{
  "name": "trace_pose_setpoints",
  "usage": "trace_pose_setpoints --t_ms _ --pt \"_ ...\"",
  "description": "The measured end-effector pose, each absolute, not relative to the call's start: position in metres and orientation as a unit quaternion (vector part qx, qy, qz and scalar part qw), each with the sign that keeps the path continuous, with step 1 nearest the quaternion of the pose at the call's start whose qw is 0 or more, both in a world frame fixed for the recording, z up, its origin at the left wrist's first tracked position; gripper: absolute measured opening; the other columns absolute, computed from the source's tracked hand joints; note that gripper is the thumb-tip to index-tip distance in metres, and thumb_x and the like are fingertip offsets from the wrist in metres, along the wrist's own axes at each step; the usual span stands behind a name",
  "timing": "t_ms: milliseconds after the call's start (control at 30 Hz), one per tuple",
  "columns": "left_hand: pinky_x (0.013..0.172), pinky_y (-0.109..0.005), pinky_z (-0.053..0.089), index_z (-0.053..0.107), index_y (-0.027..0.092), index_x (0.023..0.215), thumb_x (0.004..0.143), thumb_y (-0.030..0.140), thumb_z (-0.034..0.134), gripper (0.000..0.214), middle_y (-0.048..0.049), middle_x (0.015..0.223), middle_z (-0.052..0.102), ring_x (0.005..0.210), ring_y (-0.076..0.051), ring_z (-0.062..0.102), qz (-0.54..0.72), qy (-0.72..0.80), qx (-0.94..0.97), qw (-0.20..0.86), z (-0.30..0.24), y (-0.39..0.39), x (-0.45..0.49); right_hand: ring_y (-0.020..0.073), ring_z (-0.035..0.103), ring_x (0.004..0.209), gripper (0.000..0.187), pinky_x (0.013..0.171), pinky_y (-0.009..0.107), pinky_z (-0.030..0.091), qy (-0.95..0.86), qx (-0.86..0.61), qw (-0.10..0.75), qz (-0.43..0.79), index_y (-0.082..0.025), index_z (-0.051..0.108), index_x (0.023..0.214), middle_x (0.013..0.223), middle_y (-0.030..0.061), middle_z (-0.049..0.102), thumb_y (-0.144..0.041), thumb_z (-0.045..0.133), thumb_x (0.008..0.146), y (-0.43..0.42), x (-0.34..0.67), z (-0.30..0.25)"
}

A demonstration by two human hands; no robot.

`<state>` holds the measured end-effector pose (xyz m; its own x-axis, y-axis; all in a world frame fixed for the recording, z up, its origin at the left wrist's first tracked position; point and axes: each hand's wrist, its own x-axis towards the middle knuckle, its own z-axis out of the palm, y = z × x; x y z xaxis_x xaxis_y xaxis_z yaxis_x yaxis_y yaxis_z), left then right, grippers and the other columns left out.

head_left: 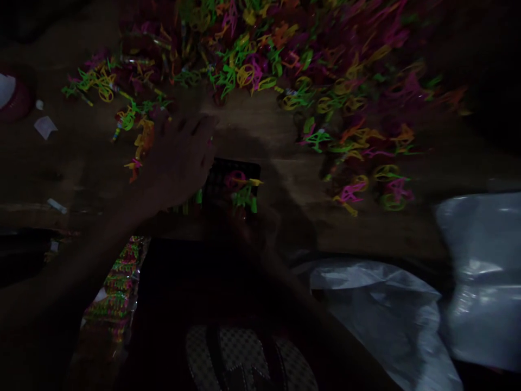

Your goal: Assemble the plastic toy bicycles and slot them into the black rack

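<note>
My left hand (179,157) reaches over the wooden table, fingers bent, beside the left edge of a black perforated tray (215,182). A tiny bright speck shows at its fingertips, too small to name. Dim in the shadow, my right hand (260,225) is closed at the tray's near right side. Small coloured plastic pieces (243,195), pink, yellow and green, stick out above its fingers. Green pieces (198,196) stand below my left hand. Orange and yellow pieces (144,141) lie just left of it.
A large heap of neon plastic pieces (260,54) covers the table's far side, with small clusters (352,190) to the right. Clear plastic bags (484,277) lie at right. A strip of filled packets (118,288) hangs at lower left. A reddish container (16,100) stands far left.
</note>
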<state>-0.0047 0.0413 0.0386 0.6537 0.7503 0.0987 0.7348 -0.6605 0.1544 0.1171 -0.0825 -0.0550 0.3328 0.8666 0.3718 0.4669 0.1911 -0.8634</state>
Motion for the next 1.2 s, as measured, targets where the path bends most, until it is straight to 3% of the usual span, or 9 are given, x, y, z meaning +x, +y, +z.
trace_pose_setpoints --t_ms 200,567,700,800,933,1000,1100,1200 --pt "0.121 -0.052 0.023 0.051 0.015 0.139 0.105 0.027 0.034 0.040 -0.0094 0.139 0.060 0.133 -0.029 0.048 0.069 0.403 0.912 0.031 0.038 0.039 -0.004 0.0171 0.061 0.072 0.018 0.063 0.030 0.046 -0.578 -0.609 0.512 0.183 -0.022 0.062 0.077 0.072 0.0014 0.066 -0.028 0.052 0.091 -0.080 0.112 -0.054" --pt "0.121 -0.053 0.026 0.053 0.017 0.139 0.103 0.030 0.036 0.041 -0.0109 0.140 0.060 0.133 -0.031 0.050 0.082 0.392 0.916 0.015 0.034 0.044 -0.006 0.0176 0.058 0.072 0.016 0.068 0.030 0.044 -0.667 -0.573 0.473 0.056 -0.019 0.064 0.096 0.077 0.0029 0.068 -0.010 0.052 0.089 -0.070 0.105 -0.059" --pt "0.122 -0.053 0.024 0.052 0.016 0.137 0.105 0.032 0.033 0.041 -0.0107 0.138 0.062 0.133 -0.026 0.053 0.119 0.386 0.913 0.049 0.035 0.048 -0.012 0.0173 0.056 0.069 0.014 0.065 0.030 0.043 -0.668 -0.566 0.480 0.049 -0.018 0.064 0.093 0.073 0.0021 0.065 -0.009 0.053 0.089 -0.069 0.104 -0.058" --pt "0.124 -0.055 0.018 0.048 0.017 0.141 0.105 0.037 0.031 0.044 -0.0116 0.148 0.054 0.143 -0.027 0.044 0.142 0.394 0.906 0.064 0.043 0.044 -0.015 0.0173 0.057 0.070 0.017 0.064 0.030 0.043 -0.663 -0.564 0.489 0.052 -0.018 0.064 0.095 0.074 0.0023 0.065 -0.009 0.050 0.091 -0.068 0.102 -0.060" --pt "0.125 -0.062 0.004 0.039 0.014 0.149 0.095 0.049 0.052 0.066 -0.0147 0.158 0.042 0.152 -0.036 0.026 0.093 0.392 0.913 0.057 0.053 0.025 -0.010 0.0189 0.058 0.071 0.019 0.064 0.032 0.044 -0.675 -0.565 0.474 0.034 -0.018 0.064 0.097 0.078 0.0049 0.067 -0.014 0.046 0.094 -0.066 0.100 -0.065" --pt "0.125 -0.063 0.005 0.037 0.013 0.151 0.090 0.042 0.057 0.071 -0.0148 0.161 0.038 0.153 -0.038 0.024 0.064 0.403 0.911 0.062 0.052 0.018 -0.004 0.0196 0.058 0.071 0.021 0.065 0.033 0.045 -0.680 -0.576 0.452 0.030 -0.019 0.064 0.096 0.077 0.0055 0.066 -0.017 0.044 0.096 -0.065 0.099 -0.068" --pt "0.126 -0.060 0.010 0.039 0.014 0.152 0.088 0.025 0.052 0.065 -0.0119 0.161 0.039 0.152 -0.035 0.027 0.043 0.442 0.894 0.062 0.045 0.014 0.003 0.0199 0.057 0.071 0.023 0.066 0.034 0.046 -0.682 -0.595 0.422 0.053 -0.019 0.065 0.099 0.077 0.0054 0.065 -0.016 0.042 0.097 -0.063 0.098 -0.067" --pt "0.125 -0.059 0.015 0.041 0.013 0.152 0.088 0.020 0.048 0.065 -0.0102 0.159 0.043 0.148 -0.034 0.033 0.043 0.457 0.887 0.049 0.040 0.015 0.003 0.0208 0.058 0.072 0.022 0.064 0.033 0.047 -0.693 -0.577 0.425 0.081 -0.016 0.065 0.097 0.079 0.0078 0.065 -0.015 0.043 0.096 -0.065 0.097 -0.064"
